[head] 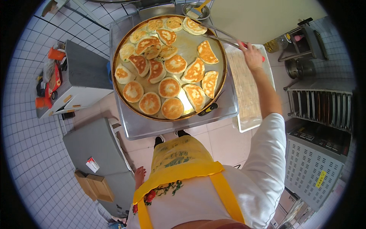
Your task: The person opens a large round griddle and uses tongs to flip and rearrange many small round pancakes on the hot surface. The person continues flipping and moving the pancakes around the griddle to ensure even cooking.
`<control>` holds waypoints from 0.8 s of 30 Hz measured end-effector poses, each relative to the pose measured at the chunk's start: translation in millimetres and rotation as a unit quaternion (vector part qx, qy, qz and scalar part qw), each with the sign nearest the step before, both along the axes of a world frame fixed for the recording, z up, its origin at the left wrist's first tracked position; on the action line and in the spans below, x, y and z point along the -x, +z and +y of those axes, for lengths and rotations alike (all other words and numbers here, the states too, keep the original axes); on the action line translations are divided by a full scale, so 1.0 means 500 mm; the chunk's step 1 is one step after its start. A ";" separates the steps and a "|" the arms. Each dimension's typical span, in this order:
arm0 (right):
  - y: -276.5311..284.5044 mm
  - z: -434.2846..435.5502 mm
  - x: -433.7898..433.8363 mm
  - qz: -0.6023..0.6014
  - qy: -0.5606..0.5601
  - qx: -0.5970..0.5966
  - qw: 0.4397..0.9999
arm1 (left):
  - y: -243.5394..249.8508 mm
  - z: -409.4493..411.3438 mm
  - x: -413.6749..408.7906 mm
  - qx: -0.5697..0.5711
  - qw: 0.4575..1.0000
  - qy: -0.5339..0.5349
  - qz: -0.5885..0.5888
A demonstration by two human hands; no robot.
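My right hand point(253, 57) is closed on the red handle of long metal tongs point(224, 35). The tongs' tips reach over the rim of a large round griddle pan point(183, 45) and meet the edge of a half-moon stuffed flatbread point(195, 26) at its upper right; whether they pinch it I cannot tell. Several browned round flatbreads point(169, 88) and half-moon ones point(194, 70) lie in the pan, and some at the upper left are paler, such as a round one point(127, 52). My left hand point(140, 174) hangs low beside the yellow apron, away from the pan, seemingly holding nothing.
Behind the pan stands a metal bowl point(187, 11) with a yellow-handled brush point(197, 11). A long white-rimmed tray point(243, 130) lies to the right. A cabinet point(88, 65) is at left, a grey-topped table point(91, 146) at lower left, and a tray rack point(320, 108) at far right.
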State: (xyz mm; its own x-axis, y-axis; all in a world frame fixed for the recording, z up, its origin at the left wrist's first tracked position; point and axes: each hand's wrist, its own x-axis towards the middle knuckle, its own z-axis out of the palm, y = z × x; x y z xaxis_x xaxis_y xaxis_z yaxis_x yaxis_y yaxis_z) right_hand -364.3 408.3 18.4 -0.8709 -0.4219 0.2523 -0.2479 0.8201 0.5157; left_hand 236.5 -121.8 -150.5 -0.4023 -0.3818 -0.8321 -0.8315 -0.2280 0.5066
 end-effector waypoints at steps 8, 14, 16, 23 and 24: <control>-0.062 -0.080 0.048 -0.062 -0.013 0.071 0.995 | 0.030 -0.015 0.044 0.046 0.998 -0.028 -0.015; -0.044 -0.023 0.004 -0.255 -0.042 0.291 0.921 | -0.001 -0.014 0.037 0.020 0.999 -0.014 0.030; -0.020 -0.037 -0.012 -0.366 -0.134 0.523 0.758 | 0.001 -0.006 0.045 0.003 1.000 -0.023 0.014; -0.007 -0.027 -0.065 -0.528 -0.234 0.706 0.409 | -0.009 -0.013 0.102 0.020 0.998 -0.050 0.032; -0.007 -0.018 -0.063 -0.521 -0.241 0.695 0.434 | -0.006 -0.013 0.110 0.015 0.998 -0.056 0.027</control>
